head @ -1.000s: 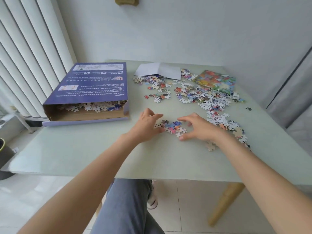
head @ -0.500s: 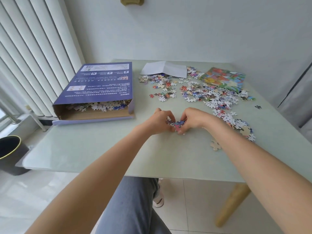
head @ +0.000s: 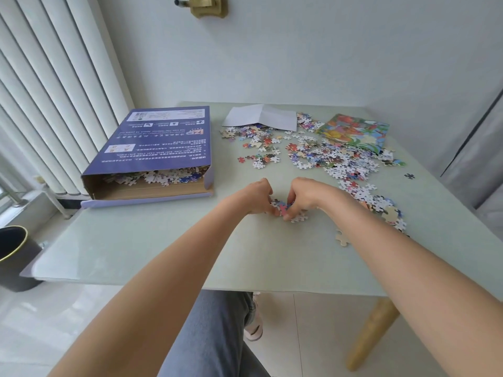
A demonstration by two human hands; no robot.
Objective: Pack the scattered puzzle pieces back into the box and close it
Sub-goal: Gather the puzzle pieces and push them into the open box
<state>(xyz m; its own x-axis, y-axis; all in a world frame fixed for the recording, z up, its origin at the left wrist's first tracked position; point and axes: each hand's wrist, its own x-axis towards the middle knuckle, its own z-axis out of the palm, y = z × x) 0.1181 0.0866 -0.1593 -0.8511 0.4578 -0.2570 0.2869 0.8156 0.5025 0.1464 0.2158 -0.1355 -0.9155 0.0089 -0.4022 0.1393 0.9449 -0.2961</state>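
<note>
pale green table [head: 163, 248] with purple box [head: 152, 148], scattered puzzle pieces [head: 334, 156], white paper [head: 261, 117], colourful picture sheet [head: 356, 131]

box [head: 152, 144], up-left of my left hand [head: 257, 197] | upside-down print; I read maybe "A", "B" | remaining lines too blurred

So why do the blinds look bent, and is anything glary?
Head view: the wide lens bows the blinds near the left edge; soft daylight leaves a pale sheen on the table, shadows are faint, and the box print stays slightly soft.
</note>
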